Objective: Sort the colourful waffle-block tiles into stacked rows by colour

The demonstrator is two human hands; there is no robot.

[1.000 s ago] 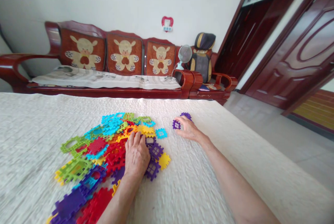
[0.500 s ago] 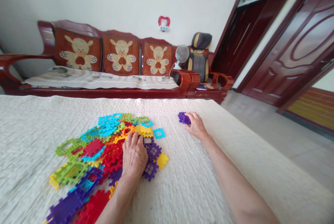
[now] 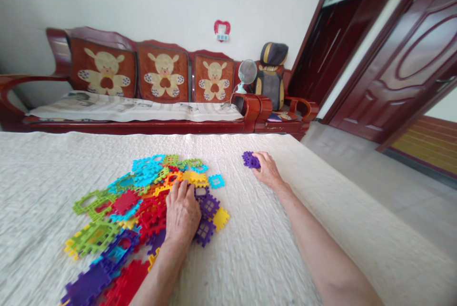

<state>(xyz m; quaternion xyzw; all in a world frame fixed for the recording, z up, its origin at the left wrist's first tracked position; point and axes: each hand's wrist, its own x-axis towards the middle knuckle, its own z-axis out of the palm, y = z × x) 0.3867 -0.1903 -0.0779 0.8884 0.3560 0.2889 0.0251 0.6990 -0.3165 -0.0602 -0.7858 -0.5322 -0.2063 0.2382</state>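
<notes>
A heap of coloured plastic puzzle tiles (image 3: pixel 128 206) lies on a cream quilted bedspread (image 3: pixel 250 258). My left hand (image 3: pixel 183 213) rests flat on the heap's right side, fingers stretched over purple tiles (image 3: pixel 208 205) and red ones. Farther right, my right hand (image 3: pixel 267 169) touches a small stack of purple tiles (image 3: pixel 250 159) that lies apart from the heap, fingertips curled against it. A yellow tile (image 3: pixel 221 218) and a blue tile (image 3: pixel 216 181) sit at the heap's right edge.
Beyond the bed stands a dark red wooden sofa (image 3: pixel 157 101) with bear-patterned cushions and a cloth on the seat. A small fan (image 3: pixel 247 74) and a bag (image 3: pixel 272 75) stand at its right end. Dark wooden doors (image 3: pixel 403 58) and tiled floor (image 3: pixel 385 187) are on the right.
My right hand moved a purple tile away from me and set it on the other purple tile, making one small stack. My left hand stayed on the heap.
</notes>
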